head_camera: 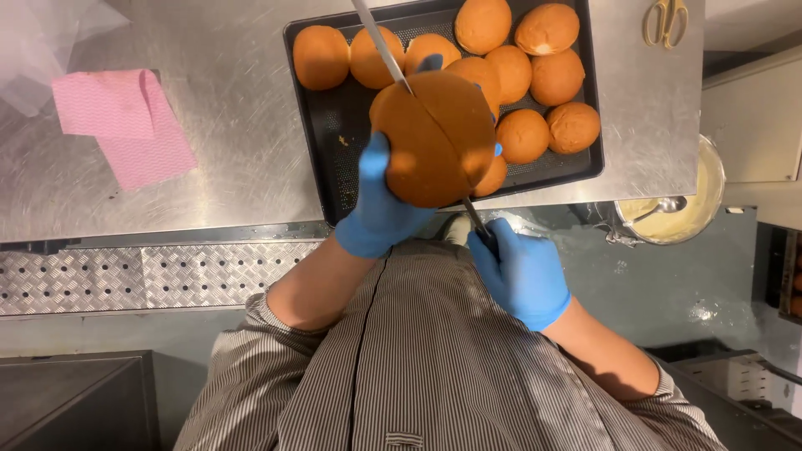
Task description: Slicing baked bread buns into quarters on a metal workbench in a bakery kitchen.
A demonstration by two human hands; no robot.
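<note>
The left hand is gripping a bun steady above the tray while the right hand, closed on the knife, is slicing it.

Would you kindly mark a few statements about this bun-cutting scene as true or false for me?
1. The left hand holds a round bun above the dark tray. True.
2. The right hand is bare. False: both hands wear blue gloves.
3. The knife runs through the held bun, its blade tip sticking out on the far side. True.
4. The pink cloth lies inside the tray. False: it lies on the steel counter, left of the tray.
5. The bowl at the right holds a pale cream and a spoon. True.
6. The scissors lie among the buns. False: they lie on the counter, right of the tray.
</note>
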